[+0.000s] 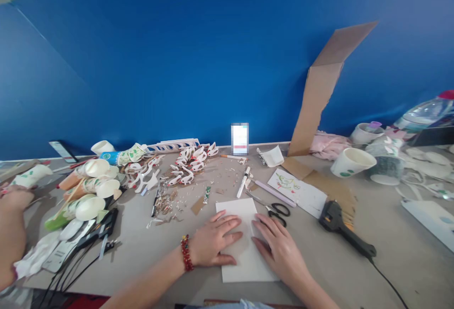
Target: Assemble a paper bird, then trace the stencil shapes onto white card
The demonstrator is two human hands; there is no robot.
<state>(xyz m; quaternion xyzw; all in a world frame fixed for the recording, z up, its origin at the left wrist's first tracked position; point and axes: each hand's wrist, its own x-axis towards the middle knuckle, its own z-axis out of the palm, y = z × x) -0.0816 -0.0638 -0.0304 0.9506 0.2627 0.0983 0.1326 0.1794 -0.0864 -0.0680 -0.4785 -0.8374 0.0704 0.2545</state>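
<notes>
A white sheet of paper (244,271) lies flat at the front of the table before me. My left hand (217,239) rests on its left side, palm down with fingers spread; a red bead bracelet circles that wrist. On the sheet's right edge lies my right hand (278,243), also flat, fingers stretched out. Neither hand grips anything. Just beyond the right fingertips are black-handled scissors (280,210), their blades pointing up and left. A white marker (243,182) and a pale purple stick (275,192) lie behind the sheet.
A black glue gun (345,231) with its cord sits right, near a bird drawing (301,188). White-and-red bird-shaped cutouts (187,165) and scraps lie left of centre. Paper cups (90,207) crowd the left, beside another person's arm (12,233). Folded cardboard (315,96) leans against the blue wall.
</notes>
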